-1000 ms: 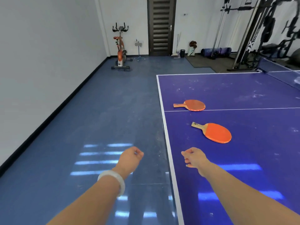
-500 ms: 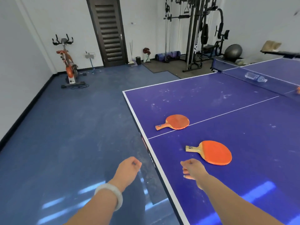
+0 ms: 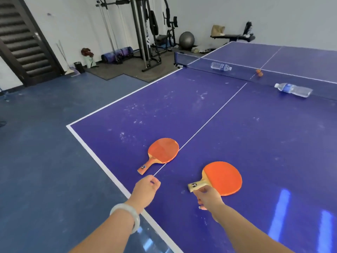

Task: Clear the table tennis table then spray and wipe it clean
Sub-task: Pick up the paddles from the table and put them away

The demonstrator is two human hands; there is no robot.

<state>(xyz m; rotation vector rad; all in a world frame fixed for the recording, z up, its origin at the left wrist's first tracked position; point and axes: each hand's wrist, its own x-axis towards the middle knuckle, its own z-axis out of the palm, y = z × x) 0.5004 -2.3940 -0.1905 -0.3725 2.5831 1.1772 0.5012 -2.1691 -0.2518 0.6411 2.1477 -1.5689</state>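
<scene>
The right hand (image 3: 207,198) has curled fingers by the near paddle (image 3: 221,178)'s handle; whether they grip it is hidden. The left hand (image 3: 145,190) is loosely fisted, holding nothing, just short of the far paddle (image 3: 163,150). Two paddles and two bottles (image 3: 293,90) (image 3: 221,66) lie on the table (image 3: 255,134). Small orange things (image 3: 259,72) beyond the net (image 3: 204,65) are too blurred to count.

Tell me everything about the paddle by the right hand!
The paddle has a round orange rubber face and a short pale wooden handle with a small dark sticker. It lies flat on the purple table, face up, handle pointing back toward the person. The right hand is right at the handle's end, fingers curled, but whether it touches cannot be told.
</scene>
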